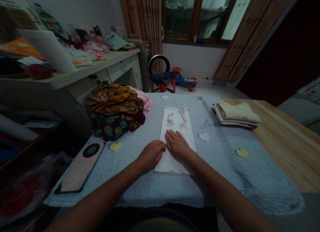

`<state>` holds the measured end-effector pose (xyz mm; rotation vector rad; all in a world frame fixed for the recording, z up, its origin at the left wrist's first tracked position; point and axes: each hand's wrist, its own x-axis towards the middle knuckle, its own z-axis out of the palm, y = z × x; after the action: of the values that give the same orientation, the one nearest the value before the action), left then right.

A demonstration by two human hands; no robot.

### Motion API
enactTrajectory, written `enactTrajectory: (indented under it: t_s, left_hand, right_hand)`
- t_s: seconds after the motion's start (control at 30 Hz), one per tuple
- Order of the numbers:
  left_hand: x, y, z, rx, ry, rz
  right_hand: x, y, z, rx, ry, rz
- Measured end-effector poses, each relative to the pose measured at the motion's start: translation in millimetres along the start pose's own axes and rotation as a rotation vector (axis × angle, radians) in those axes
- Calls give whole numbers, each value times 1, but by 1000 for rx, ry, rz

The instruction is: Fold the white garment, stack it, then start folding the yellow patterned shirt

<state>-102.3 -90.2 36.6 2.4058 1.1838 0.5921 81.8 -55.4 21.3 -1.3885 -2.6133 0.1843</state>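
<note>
A white garment (pixel 166 163) with ruffled trim lies folded into a long strip on a light blue fleece blanket (pixel 160 190). My right hand (pixel 178 145) rests flat on its middle, fingers extended and pointing away from me. At the garment's left edge, my left hand (pixel 152 154) is closed with its fingers curled, close against the right thumb. Whether cloth sits between those curled fingers is hidden.
Crumpled patterned clothes (pixel 112 108) are heaped at the back left, and folded clothes (pixel 236 114) are stacked at the right. A pinkish phone-like case (pixel 80 168) lies at the left edge. Beyond stand a cluttered desk (pixel 100 67) and a chair (pixel 162 78).
</note>
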Motion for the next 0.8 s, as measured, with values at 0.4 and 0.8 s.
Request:
enactTrajectory:
  t_s: [0.4, 0.8]
  left_hand:
    - [4, 2, 11, 203, -24, 38]
    - [2, 26, 22, 246, -89, 127]
  right_hand:
    - [-67, -25, -2, 135, -108, -37]
    - [-70, 28, 6, 121, 234, 116]
